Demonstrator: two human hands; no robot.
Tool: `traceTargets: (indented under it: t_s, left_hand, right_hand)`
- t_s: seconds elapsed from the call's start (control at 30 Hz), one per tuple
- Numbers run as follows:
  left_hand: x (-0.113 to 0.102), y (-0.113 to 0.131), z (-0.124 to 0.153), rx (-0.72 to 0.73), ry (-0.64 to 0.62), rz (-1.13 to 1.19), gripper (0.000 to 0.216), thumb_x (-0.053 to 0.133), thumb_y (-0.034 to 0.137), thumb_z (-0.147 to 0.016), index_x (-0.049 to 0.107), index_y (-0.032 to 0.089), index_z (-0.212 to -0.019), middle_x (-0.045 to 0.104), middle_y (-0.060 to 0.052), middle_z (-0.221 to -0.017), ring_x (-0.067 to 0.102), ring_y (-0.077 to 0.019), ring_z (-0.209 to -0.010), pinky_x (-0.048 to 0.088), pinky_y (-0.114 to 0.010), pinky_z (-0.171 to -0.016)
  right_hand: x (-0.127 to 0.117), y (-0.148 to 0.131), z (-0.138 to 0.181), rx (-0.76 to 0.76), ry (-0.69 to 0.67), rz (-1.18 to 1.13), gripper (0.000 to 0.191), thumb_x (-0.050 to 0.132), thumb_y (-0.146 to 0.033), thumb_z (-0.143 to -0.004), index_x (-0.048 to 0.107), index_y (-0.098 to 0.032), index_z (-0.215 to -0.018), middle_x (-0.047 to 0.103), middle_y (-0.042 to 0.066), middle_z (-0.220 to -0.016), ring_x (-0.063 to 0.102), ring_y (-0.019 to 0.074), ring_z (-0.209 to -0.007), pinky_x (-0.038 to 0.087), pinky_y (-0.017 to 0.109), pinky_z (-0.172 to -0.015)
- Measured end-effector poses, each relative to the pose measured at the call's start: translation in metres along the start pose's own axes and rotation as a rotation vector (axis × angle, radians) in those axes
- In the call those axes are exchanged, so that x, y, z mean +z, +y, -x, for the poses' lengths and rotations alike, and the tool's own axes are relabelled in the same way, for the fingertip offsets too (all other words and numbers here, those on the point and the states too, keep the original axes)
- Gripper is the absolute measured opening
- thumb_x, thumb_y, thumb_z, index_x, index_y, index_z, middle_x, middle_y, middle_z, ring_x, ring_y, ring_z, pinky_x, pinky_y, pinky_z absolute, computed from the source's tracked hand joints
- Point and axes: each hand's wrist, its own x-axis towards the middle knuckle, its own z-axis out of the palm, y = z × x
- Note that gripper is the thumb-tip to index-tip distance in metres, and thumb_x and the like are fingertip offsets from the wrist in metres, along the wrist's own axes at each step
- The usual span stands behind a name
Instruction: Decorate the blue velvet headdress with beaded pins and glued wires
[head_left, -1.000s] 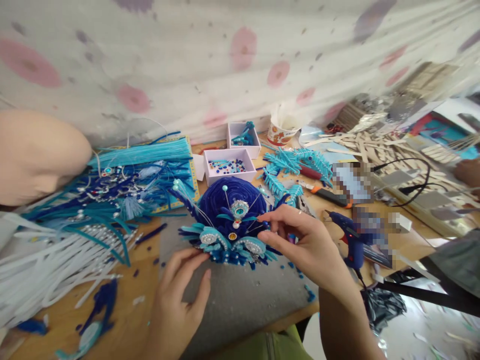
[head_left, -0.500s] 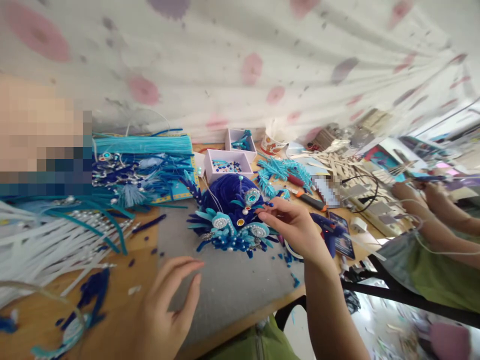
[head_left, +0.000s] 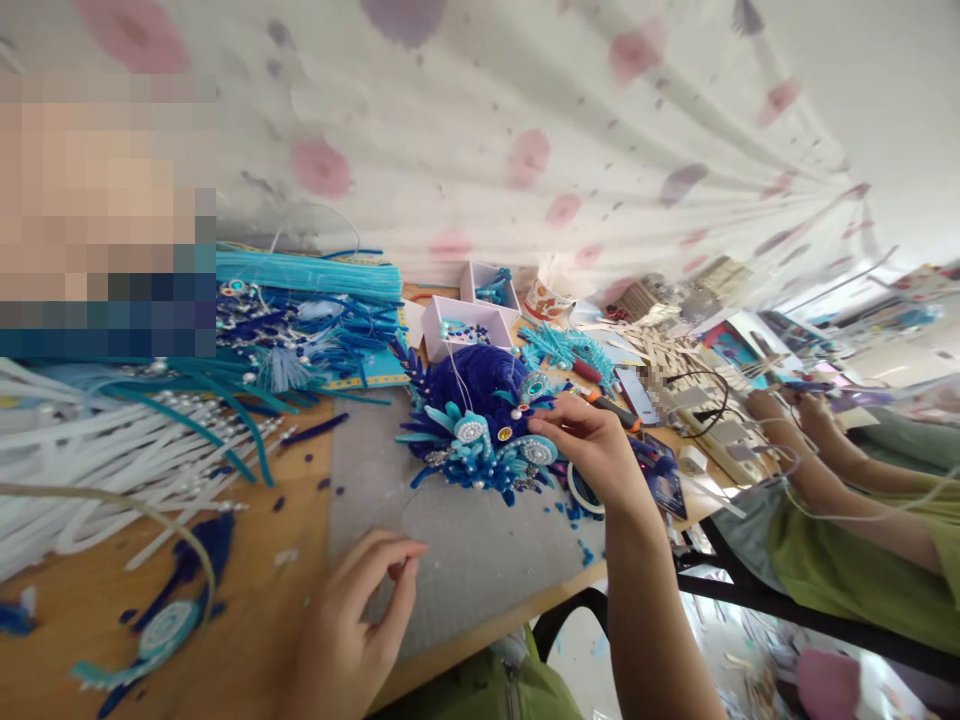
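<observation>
A blue ornamented headpiece point(head_left: 480, 470) stands on the grey mat point(head_left: 450, 560), with a dark blue coiled dome, light blue petals, pearl-studded discs and a turquoise jewel. My right hand point(head_left: 589, 440) is at its right side, thumb and forefinger pinched on the edge beside the jewel. The fingers partly hide what they grip there. Nearer the table's front edge, my left hand point(head_left: 367, 600) hovers away from the headpiece. Its thumb and forefinger tips meet, and I see nothing between them.
Left lie white pearl-tipped stems point(head_left: 172, 440) and blue chenille strips point(head_left: 307, 275). Behind are white boxes point(head_left: 469, 325) holding beads. On the right are a roll of tape point(head_left: 583, 492), a phone point(head_left: 636, 395) and a power strip point(head_left: 720, 430). A co-worker's arms point(head_left: 832, 455) are far right.
My left thumb and forefinger have come together from being apart. The headpiece has tilted slightly, and my right fingers have closed in against its edge. The whole view has shifted a little.
</observation>
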Motion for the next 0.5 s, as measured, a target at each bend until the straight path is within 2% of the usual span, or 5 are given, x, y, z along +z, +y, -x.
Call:
traceTargets:
  t_s: [0.2, 0.33, 0.5]
  left_hand:
    - [0.0012, -0.0034, 0.0011, -0.017, -0.029, -0.001, 0.017, 0.057, 0.012, -0.092, 0.067, 0.025, -0.091, 0.069, 0.005, -0.078, 0.066, -0.0075, -0.067, 0.053, -0.012, -0.066]
    - [0.0026, -0.0045, 0.0015, -0.026, -0.026, -0.014, 0.017, 0.057, 0.011, -0.092, 0.066, 0.025, -0.09, 0.07, 0.005, -0.079, 0.066, -0.0074, -0.067, 0.053, -0.012, -0.066]
    - [0.0045, -0.0072, 0.0045, -0.056, -0.052, -0.024, 0.018, 0.057, 0.01, -0.092, 0.066, 0.025, -0.093, 0.071, 0.004, -0.083, 0.069, -0.0078, -0.075, 0.053, -0.013, -0.071]
  right_hand:
    - [-0.0013, -0.0001, 0.0004, 0.022, -0.049, -0.007, 0.022, 0.087, -0.044, -0.071, 0.078, -0.024, -0.069, 0.069, 0.003, -0.078, 0.062, 0.0201, -0.078, 0.05, 0.033, -0.07]
    - [-0.0018, -0.0029, 0.001, 0.024, -0.039, -0.011, 0.021, 0.083, -0.038, -0.076, 0.072, -0.024, -0.066, 0.064, 0.001, -0.074, 0.059, 0.0185, -0.076, 0.048, 0.033, -0.072]
    - [0.0, -0.0027, 0.0002, 0.035, -0.043, -0.023, 0.015, 0.083, -0.03, -0.074, 0.073, -0.024, -0.066, 0.064, 0.0, -0.073, 0.056, 0.0176, -0.074, 0.045, 0.032, -0.07]
